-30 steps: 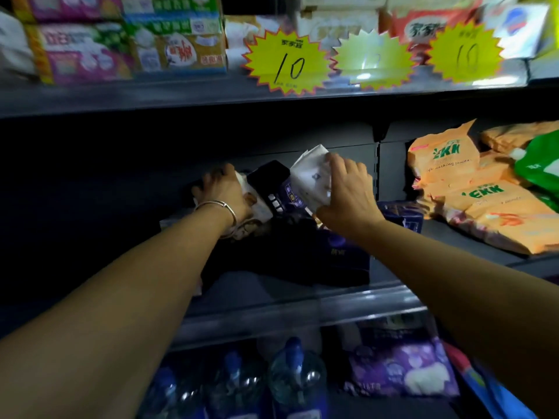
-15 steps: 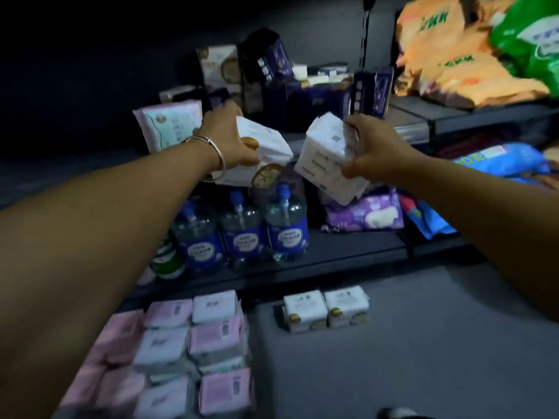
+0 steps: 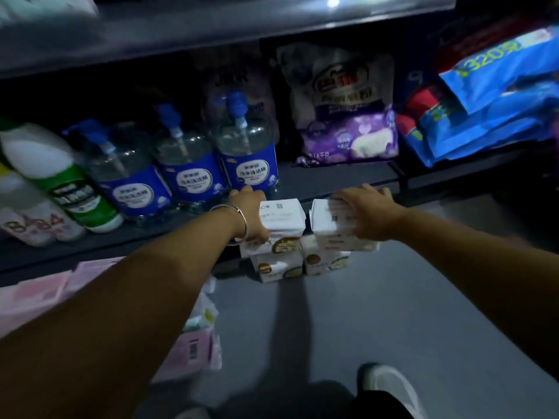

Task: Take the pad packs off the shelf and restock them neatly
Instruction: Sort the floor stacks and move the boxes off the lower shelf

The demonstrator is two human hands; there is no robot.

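Observation:
Two white pad packs sit low over the grey floor, each on top of another white pack. My left hand [image 3: 249, 213], with a silver bangle, grips the left side of the left top pack [image 3: 282, 219]. My right hand [image 3: 367, 211] lies over the right top pack [image 3: 328, 222], fingers curled down on its far edge. Under them are the lower left pack [image 3: 278, 266] and lower right pack [image 3: 325, 258]. A spread of pink and white pad packs [image 3: 193, 349] lies on the floor at lower left, partly hidden by my left forearm.
The bottom shelf [image 3: 332, 179] behind the stacks carries three blue-labelled pump bottles [image 3: 248, 152], a green and white bottle [image 3: 57, 179], a purple bag [image 3: 348, 116] and blue bags [image 3: 490, 116]. My white shoe [image 3: 390, 391] is on the floor below.
The view dropped from the middle shelf to the floor. Both hands carried their white packs down and now have them on the two packs standing on the floor.

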